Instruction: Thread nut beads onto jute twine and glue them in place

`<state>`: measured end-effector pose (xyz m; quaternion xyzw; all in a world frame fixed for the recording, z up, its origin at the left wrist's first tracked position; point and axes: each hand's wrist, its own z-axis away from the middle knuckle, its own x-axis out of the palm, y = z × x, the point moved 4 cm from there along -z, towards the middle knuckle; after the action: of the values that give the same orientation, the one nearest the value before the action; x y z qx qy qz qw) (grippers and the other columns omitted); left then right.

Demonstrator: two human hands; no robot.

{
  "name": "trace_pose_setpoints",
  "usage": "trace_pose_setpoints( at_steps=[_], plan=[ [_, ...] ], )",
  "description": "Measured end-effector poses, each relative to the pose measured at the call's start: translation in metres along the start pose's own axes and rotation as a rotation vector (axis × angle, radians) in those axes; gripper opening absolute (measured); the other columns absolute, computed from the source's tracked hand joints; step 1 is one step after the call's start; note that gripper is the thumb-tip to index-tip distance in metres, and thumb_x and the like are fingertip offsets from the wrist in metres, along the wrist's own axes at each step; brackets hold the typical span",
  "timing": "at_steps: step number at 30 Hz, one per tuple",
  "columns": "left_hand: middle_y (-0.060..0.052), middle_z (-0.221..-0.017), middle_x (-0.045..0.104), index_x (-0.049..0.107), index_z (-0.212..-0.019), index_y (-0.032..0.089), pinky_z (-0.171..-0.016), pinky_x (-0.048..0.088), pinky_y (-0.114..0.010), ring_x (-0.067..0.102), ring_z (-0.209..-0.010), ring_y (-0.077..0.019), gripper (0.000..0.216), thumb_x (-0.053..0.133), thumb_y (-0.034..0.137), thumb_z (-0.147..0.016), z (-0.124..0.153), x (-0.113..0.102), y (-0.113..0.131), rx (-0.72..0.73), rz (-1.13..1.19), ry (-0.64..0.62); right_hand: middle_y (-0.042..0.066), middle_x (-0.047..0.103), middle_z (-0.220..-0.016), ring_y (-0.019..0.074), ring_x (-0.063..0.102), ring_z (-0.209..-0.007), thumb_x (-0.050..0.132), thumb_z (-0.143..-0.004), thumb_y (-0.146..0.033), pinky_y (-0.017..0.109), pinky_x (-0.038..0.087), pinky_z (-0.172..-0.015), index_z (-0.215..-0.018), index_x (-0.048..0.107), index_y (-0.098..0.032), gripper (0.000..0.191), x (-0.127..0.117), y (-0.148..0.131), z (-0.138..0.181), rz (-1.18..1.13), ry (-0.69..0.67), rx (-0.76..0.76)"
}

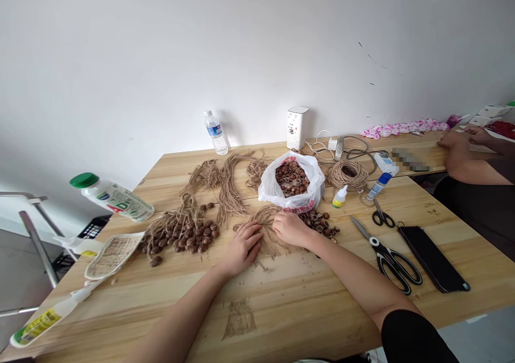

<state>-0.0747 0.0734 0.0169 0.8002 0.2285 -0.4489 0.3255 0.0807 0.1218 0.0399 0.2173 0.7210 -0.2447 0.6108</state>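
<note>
My left hand (241, 246) lies palm down on the table, its fingers stretched over the edge of a small spread of brown twine strands (267, 216). Just to the right, my right hand (290, 228) is closed, fingertips pinched at the same strands; the exact strand is too small to make out. Brown nut shell halves (319, 222) lie loose beside my right hand. Behind it stands an open white plastic bag (270, 183) holding many more shells (292, 178). Left of my left hand is a heap of brown nuts (193, 237) tied to twine.
Twine bundles (235, 186) and a twine coil (348, 175) lie behind. Large scissors (388, 256), small scissors (383, 217), a black phone (432, 258) and glue bottles (340, 197) are right. A woven tray (115, 256) and white bottle (116, 199) are left. Another person's arms (470, 154) rest far right.
</note>
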Motion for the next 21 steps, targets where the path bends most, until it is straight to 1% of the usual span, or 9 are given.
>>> trace_pose_setpoints(
  at_steps=[3,7,9,12,14,17,21],
  plan=[
    [-0.012,-0.124,0.055,0.06,-0.114,0.019,-0.102,0.037,-0.051,0.042,-0.125,-0.0275,0.033,0.043,0.021,-0.086,0.0,0.0,0.0,-0.004,0.0,0.004,0.012,0.065,-0.085,0.021,0.056,-0.084,0.048,-0.081,-0.011,0.031,0.041,-0.077,-0.076,0.068,-0.01,0.02,0.0,0.002,0.001,-0.003,-0.013,-0.027],
    [-0.012,-0.124,0.055,0.059,-0.114,0.021,-0.101,0.037,-0.052,0.041,-0.125,-0.0279,0.033,0.043,0.022,-0.086,0.001,0.002,-0.002,0.003,0.001,0.008,0.011,0.066,-0.078,0.0202,0.057,-0.081,0.049,-0.077,-0.011,0.03,0.042,-0.075,-0.073,0.068,-0.011,0.019,-0.004,0.003,0.004,-0.015,-0.054,-0.094],
    [-0.012,-0.124,0.055,0.059,-0.115,0.02,-0.102,0.036,-0.052,0.04,-0.126,-0.0278,0.033,0.043,0.022,-0.086,0.001,0.003,-0.003,0.001,-0.004,0.0,0.01,0.066,-0.074,0.0193,0.057,-0.076,0.049,-0.075,-0.01,0.028,0.042,-0.072,-0.069,0.067,-0.012,0.019,-0.01,0.004,0.007,-0.024,-0.1,-0.098],
    [-0.013,-0.124,0.055,0.059,-0.115,0.018,-0.103,0.035,-0.051,0.04,-0.126,-0.0275,0.033,0.042,0.022,-0.087,0.001,0.004,-0.003,-0.004,-0.012,-0.015,0.007,0.066,-0.069,0.0172,0.056,-0.067,0.05,-0.071,-0.009,0.026,0.04,-0.065,-0.063,0.065,-0.013,0.018,-0.023,0.005,0.013,-0.039,-0.181,-0.06],
    [-0.013,-0.124,0.055,0.059,-0.115,0.018,-0.103,0.036,-0.051,0.04,-0.126,-0.0274,0.033,0.042,0.022,-0.087,0.0,0.003,-0.002,0.003,-0.007,-0.016,0.006,0.065,-0.067,0.0156,0.054,-0.063,0.051,-0.07,-0.009,0.025,0.038,-0.061,-0.059,0.063,-0.014,0.017,-0.033,0.005,0.017,-0.054,-0.209,-0.042],
    [-0.013,-0.123,0.056,0.058,-0.115,0.019,-0.102,0.037,-0.051,0.041,-0.126,-0.0271,0.033,0.041,0.022,-0.087,-0.001,0.001,0.0,0.018,0.006,-0.007,0.005,0.063,-0.064,0.014,0.052,-0.06,0.05,-0.068,-0.009,0.024,0.036,-0.059,-0.056,0.06,-0.015,0.017,-0.044,0.002,0.021,-0.088,-0.216,-0.048],
    [-0.012,-0.122,0.057,0.059,-0.115,0.02,-0.102,0.037,-0.052,0.042,-0.126,-0.0271,0.033,0.041,0.023,-0.087,-0.001,0.002,-0.001,0.025,0.017,0.0,0.002,0.06,-0.061,0.0123,0.049,-0.059,0.048,-0.065,-0.007,0.023,0.036,-0.059,-0.054,0.057,-0.015,0.017,-0.047,-0.003,0.024,-0.203,-0.209,-0.103]
  ],
)
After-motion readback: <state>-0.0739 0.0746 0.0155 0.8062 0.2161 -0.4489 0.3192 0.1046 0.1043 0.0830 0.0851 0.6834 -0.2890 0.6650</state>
